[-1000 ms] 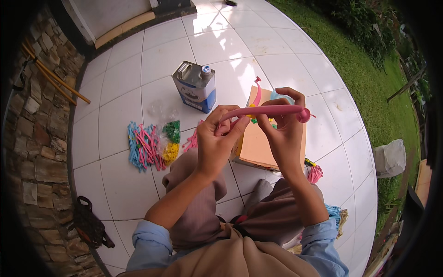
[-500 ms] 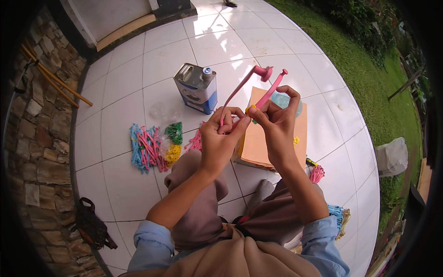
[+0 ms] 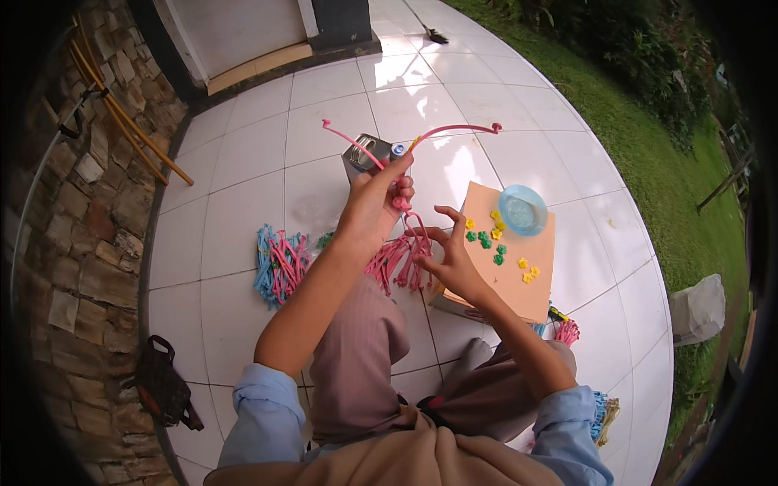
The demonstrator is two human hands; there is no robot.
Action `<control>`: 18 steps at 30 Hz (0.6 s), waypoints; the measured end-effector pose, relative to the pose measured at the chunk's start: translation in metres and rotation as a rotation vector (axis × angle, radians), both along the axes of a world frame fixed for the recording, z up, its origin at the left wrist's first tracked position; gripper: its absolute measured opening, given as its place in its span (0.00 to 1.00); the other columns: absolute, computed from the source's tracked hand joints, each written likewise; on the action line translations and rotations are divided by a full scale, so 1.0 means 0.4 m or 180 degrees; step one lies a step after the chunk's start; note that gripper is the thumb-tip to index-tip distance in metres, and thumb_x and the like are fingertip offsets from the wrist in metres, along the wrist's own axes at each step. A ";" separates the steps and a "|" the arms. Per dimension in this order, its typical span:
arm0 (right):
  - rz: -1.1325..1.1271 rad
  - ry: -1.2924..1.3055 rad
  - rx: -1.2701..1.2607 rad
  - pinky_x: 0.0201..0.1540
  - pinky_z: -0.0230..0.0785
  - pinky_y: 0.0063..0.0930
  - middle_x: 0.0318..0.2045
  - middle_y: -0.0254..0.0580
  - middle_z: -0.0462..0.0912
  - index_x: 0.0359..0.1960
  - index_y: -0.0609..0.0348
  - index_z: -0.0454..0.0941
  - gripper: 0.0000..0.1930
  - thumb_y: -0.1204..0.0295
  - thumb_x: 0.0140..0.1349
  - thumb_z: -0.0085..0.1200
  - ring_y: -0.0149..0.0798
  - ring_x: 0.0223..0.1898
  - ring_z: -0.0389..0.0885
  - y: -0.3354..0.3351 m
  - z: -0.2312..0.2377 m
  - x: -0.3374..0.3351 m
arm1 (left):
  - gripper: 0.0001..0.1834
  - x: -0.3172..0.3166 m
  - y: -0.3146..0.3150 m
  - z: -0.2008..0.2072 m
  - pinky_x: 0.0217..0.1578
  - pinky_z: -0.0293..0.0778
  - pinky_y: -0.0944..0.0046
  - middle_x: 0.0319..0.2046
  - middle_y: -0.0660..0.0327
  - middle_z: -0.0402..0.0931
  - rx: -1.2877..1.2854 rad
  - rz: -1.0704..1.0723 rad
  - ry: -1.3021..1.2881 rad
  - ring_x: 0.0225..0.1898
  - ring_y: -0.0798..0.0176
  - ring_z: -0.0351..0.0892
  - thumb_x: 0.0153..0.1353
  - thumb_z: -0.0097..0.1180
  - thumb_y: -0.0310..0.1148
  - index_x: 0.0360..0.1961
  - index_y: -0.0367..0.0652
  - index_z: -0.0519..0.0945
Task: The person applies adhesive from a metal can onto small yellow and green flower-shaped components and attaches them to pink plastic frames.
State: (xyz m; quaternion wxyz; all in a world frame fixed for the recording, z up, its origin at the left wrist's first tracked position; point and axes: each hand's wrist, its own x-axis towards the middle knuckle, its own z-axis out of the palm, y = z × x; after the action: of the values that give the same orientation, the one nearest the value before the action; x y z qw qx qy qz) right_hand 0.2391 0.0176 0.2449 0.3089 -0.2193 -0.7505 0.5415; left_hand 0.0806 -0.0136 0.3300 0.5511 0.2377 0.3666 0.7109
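My left hand [image 3: 381, 198] is raised in front of the metal can, its fingers closed round pink rubbery straps. One pink strap [image 3: 458, 129] with a knobbed end curves up to the right; another [image 3: 344, 136] sticks out to the left. A small yellow piece sits on the strap just above my fingertips. Lower and to the right, my right hand [image 3: 455, 263] has its fingers apart, beside a pile of pink straps [image 3: 389, 263] near my knee. A pink loop hangs between the two hands; whether my right fingers touch it I cannot tell.
A cardboard box [image 3: 519, 271] bears yellow flower pieces [image 3: 528, 270], green flower pieces [image 3: 485, 238] and a blue bowl [image 3: 523, 211]. Behind my left hand stands a metal can [image 3: 356, 154]. Blue and pink straps [image 3: 279, 263] lie on the tiles; a dark bag [image 3: 166, 381] is by the stone wall.
My hands have parted: the left has moved up and left with the pink straps, while the right has let go and dropped towards the pink pile. The view has shifted slightly.
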 end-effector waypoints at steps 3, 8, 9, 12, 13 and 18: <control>0.0019 0.0556 -0.0617 0.41 0.68 0.25 0.35 0.45 0.76 0.56 0.57 0.42 0.27 0.79 0.61 0.44 0.36 0.37 0.75 -0.007 0.004 -0.037 | 0.16 -0.062 0.009 0.022 0.36 0.72 0.69 0.34 0.57 0.72 -0.0062 0.0009 -0.0453 0.35 0.65 0.74 0.58 0.56 0.35 0.41 0.34 0.71; -0.0189 0.0788 -0.0566 0.25 0.64 0.19 0.28 0.42 0.75 0.55 0.56 0.44 0.22 0.80 0.63 0.40 0.27 0.21 0.69 0.008 0.075 -0.039 | 0.16 -0.143 -0.052 0.001 0.50 0.70 0.62 0.41 0.55 0.73 -0.1043 -0.0374 0.3428 0.44 0.59 0.75 0.55 0.57 0.35 0.43 0.37 0.74; -0.0198 0.0803 -0.0567 0.25 0.64 0.19 0.28 0.42 0.75 0.55 0.56 0.44 0.22 0.80 0.63 0.40 0.27 0.21 0.69 0.007 0.089 -0.038 | 0.18 -0.135 -0.075 -0.007 0.53 0.68 0.61 0.44 0.56 0.72 -0.0759 0.0245 0.5182 0.48 0.59 0.73 0.53 0.58 0.34 0.45 0.40 0.74; 0.0208 -0.0013 -0.0389 0.27 0.65 0.22 0.27 0.42 0.76 0.56 0.56 0.44 0.25 0.81 0.62 0.42 0.30 0.22 0.71 0.006 0.118 -0.009 | 0.25 -0.071 -0.081 -0.021 0.62 0.54 0.54 0.52 0.59 0.67 0.0483 0.0362 0.6042 0.56 0.58 0.65 0.47 0.62 0.33 0.49 0.45 0.72; 0.0248 -0.0012 -0.0395 0.27 0.65 0.22 0.27 0.42 0.76 0.56 0.56 0.44 0.25 0.81 0.62 0.42 0.30 0.22 0.71 0.002 0.134 0.002 | 0.27 -0.066 -0.083 -0.027 0.63 0.50 0.52 0.54 0.60 0.65 0.1134 0.0182 0.6648 0.57 0.58 0.62 0.46 0.62 0.34 0.50 0.45 0.72; 0.0443 -0.1057 0.1113 0.30 0.69 0.30 0.27 0.46 0.80 0.59 0.55 0.49 0.29 0.80 0.58 0.49 0.44 0.29 0.79 0.000 0.226 0.072 | 0.21 -0.058 -0.082 -0.041 0.59 0.58 0.53 0.40 0.55 0.75 0.0835 -0.1307 0.5514 0.43 0.58 0.75 0.54 0.57 0.37 0.49 0.42 0.72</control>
State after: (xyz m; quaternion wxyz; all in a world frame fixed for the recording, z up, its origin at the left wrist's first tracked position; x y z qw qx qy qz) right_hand 0.2679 0.0176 0.3354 0.1766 -0.1963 -0.8865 0.3799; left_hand 0.0576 -0.0465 0.3134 0.1662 0.8121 0.5199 0.2062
